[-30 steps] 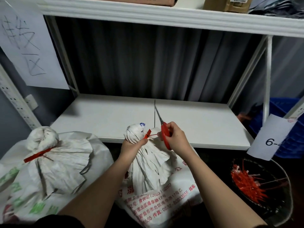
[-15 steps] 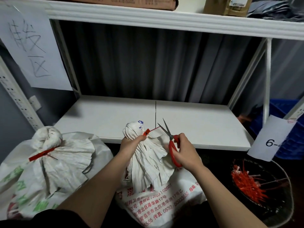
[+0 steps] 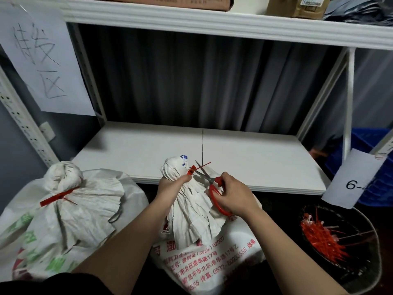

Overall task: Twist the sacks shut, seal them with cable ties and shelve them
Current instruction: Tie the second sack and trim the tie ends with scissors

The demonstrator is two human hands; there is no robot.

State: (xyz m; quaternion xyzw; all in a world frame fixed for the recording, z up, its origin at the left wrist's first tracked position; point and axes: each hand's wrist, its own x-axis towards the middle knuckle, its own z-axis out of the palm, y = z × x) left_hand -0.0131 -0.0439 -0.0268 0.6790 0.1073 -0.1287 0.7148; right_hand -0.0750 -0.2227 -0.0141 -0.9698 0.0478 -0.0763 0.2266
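Left hand (image 3: 170, 185): closed round the twisted neck of the middle sack (image 3: 197, 211), just below its red cable tie (image 3: 192, 169). Right hand (image 3: 232, 195): holding red-handled scissors (image 3: 209, 183), blades parted at the tie's tail. Second tied sack (image 3: 63, 209) at left, both before the white shelf (image 3: 265, 158); bowl of red ties (image 3: 331, 241) at right.

White metal shelving (image 3: 212, 24) standing against grey pleated curtain (image 3: 202, 81); handwritten paper sign (image 3: 42, 67) hanging at left; blue crate (image 3: 370, 145) sitting behind right upright; lighting dim.
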